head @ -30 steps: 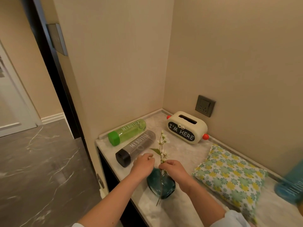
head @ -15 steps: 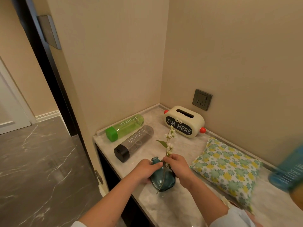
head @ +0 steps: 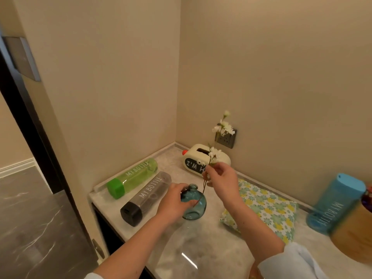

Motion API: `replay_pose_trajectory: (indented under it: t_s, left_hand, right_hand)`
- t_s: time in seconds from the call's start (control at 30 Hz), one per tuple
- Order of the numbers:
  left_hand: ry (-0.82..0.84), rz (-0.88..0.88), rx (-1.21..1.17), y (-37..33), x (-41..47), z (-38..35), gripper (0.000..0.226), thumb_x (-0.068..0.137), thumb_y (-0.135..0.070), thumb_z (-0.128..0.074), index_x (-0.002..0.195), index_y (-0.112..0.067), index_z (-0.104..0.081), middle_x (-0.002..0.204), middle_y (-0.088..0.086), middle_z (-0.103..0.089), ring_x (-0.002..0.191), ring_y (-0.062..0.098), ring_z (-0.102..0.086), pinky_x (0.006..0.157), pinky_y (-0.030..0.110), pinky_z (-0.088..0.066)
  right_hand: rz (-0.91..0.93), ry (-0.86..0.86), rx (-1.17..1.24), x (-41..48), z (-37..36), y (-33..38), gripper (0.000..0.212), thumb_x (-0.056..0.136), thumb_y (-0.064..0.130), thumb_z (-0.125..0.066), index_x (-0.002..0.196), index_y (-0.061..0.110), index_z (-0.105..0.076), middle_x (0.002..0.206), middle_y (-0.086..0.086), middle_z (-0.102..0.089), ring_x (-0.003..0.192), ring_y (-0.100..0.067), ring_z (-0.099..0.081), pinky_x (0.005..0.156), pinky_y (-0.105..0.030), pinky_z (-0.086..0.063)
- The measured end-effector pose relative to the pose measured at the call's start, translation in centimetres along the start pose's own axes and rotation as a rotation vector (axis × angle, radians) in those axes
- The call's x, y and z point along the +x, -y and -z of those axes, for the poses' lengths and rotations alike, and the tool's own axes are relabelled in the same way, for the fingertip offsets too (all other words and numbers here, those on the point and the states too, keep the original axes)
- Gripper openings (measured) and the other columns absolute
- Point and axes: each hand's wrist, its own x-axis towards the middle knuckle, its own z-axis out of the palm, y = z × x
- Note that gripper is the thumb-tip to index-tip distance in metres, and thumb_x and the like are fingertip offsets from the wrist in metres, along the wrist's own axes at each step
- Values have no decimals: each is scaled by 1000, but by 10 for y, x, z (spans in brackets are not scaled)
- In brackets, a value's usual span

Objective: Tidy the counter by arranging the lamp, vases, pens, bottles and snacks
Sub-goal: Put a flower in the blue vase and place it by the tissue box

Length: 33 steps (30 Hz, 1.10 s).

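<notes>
Teal glass vase (head: 194,204): upright on marble counter (head: 201,254) near front edge; round see-through body, narrow neck. Gripped round body by left hand (head: 175,200), fingers curled.

Flower sprig (head: 221,127): white blossoms on thin brown stem. Pinched mid-stem by right hand (head: 221,178), above and just right of vase neck. Lower stem crossing vase body, not through the neck; contact not determinable.

Green bottle (head: 132,178) and grey black-capped bottle (head: 147,196): lying side by side left of vase, both see-through.

Blue bottle (head: 334,202) at right, blurred. Wooden container (head: 354,234) beside it; contents unclear.
</notes>
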Motion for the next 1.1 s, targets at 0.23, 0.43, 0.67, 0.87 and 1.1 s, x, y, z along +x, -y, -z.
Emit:
replay_pose_trajectory:
  t_s: [0.23, 0.43, 0.67, 0.87, 1.1]
  left_hand:
    - [36, -59, 22, 7, 15, -4, 58, 72, -35, -80, 123, -28, -54, 120, -8, -48, 106, 9, -55, 95, 29, -48]
    - [53, -112, 16, 12, 18, -5, 57, 72, -34, -79, 123, -26, -54, 118, -8, -47, 103, 8, -56, 94, 28, -48]
    - [100, -134, 5, 19, 20, -5, 58, 74, -32, -79, 126, -24, -54, 116, -10, -45, 104, 8, -54, 89, 19, -44]
    - [125, -117, -18, 22, 21, -7, 58, 76, -30, -78, 128, -26, -53, 116, -13, -44, 108, 8, -54, 95, 24, -47]
    - [114, -96, -48, 26, 21, -9, 61, 80, -24, -75, 135, -20, -49, 121, -11, -44, 114, 7, -51, 96, 18, -41]
  right_hand:
    - [199, -139, -46, 20, 1, 27, 6, 91, 28, -63, 86, 31, -65, 83, 5, -72, 81, -13, -70, 77, -44, -59]
    - [265, -138, -197, 23, -14, 15, 9, 90, 27, -64, 94, 21, -70, 81, 12, -67, 79, -7, -65, 74, -38, -57]
    - [142, -56, -250, 20, -28, -11, 6, 89, 24, -66, 83, 23, -65, 77, 8, -68, 74, -12, -64, 67, -32, -53]
    - [-69, 23, -213, 14, -27, -34, 6, 82, 20, -71, 80, 15, -72, 76, 1, -71, 76, -15, -65, 71, -31, -51]
    - [-139, 158, -43, -3, -22, -42, 12, 88, 29, -69, 86, 18, -74, 83, 2, -73, 79, -6, -64, 66, -15, -47]
